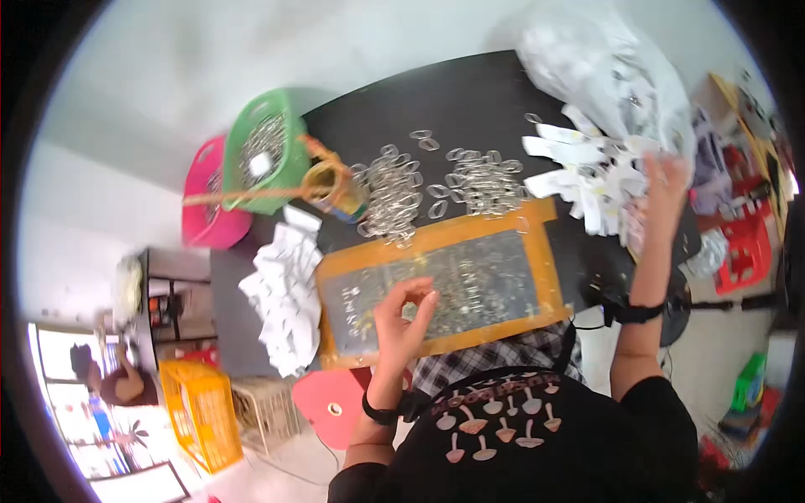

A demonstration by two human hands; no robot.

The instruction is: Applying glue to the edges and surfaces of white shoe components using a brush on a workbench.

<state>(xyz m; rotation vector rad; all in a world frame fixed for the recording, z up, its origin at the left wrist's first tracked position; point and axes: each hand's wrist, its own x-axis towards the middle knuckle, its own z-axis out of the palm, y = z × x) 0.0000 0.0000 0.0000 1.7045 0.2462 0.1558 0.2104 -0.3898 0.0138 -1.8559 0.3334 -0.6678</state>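
Observation:
My left hand [404, 320] hovers over a dark board [348, 314] edged with orange-yellow tape, thumb and index fingertip brought together in a ring. Anything between those tips is too small to make out. Reaching far right, my right hand [665, 178] is over a spread of white paper tags [558, 183]; its fingers are smeared by motion. Beyond the board lie two heaps of oval metal rings, a left heap [391, 197] and a right heap [484, 183], with a few loose ones around. Another pile of white tags [283, 293] lies left of the board.
A tape-wrapped container [335, 189] with a stick across it stands beside a green basket [289, 159] of metal pieces and a pink basket [201, 226]. A bulging clear plastic bag [599, 63] sits at the back right. A yellow crate [201, 411] and another person [126, 386] are at left.

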